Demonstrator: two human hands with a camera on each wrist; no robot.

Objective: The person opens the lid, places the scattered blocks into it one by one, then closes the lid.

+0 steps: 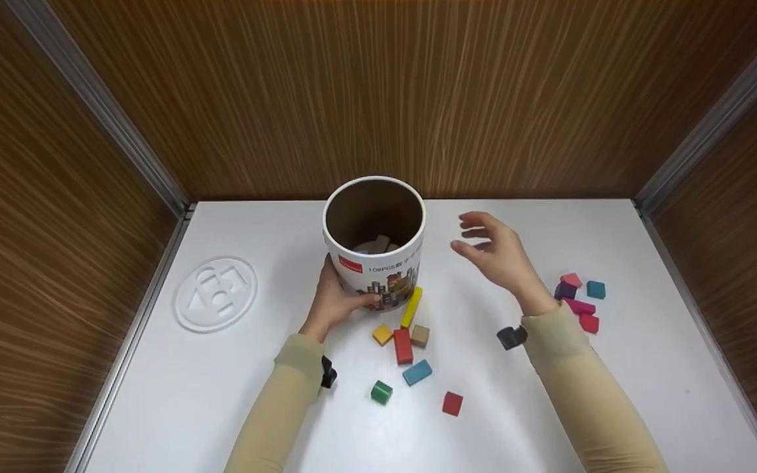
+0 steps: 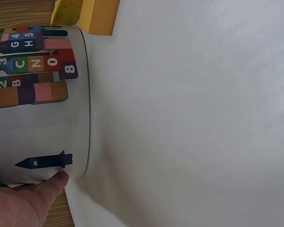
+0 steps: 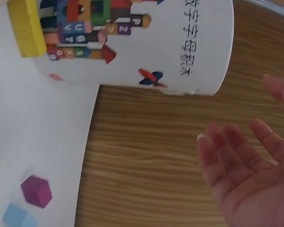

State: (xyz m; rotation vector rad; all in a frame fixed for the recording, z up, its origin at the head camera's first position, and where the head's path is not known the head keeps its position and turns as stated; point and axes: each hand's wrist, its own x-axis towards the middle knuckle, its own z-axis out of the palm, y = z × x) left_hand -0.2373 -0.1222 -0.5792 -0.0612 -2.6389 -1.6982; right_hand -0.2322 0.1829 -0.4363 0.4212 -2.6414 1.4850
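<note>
A white cylindrical bucket with printed toy-block pictures stands toward the back of the table. My left hand grips its lower left side, the thumb across the front. In the left wrist view, a digit of the left hand touches the bucket near its base. A few blocks lie inside, mostly in shadow. Right of the rim, my right hand is held in the air, fingers apart and loosely bent, with nothing in it. The right wrist view shows that palm apart from the bucket. A yellow bar block lies against the bucket's base.
Before the bucket lie an orange block, a red block, a plain wooden cube, a blue block, a green block and a red cube. Several blocks cluster right; a white shape-cutout disc lies left.
</note>
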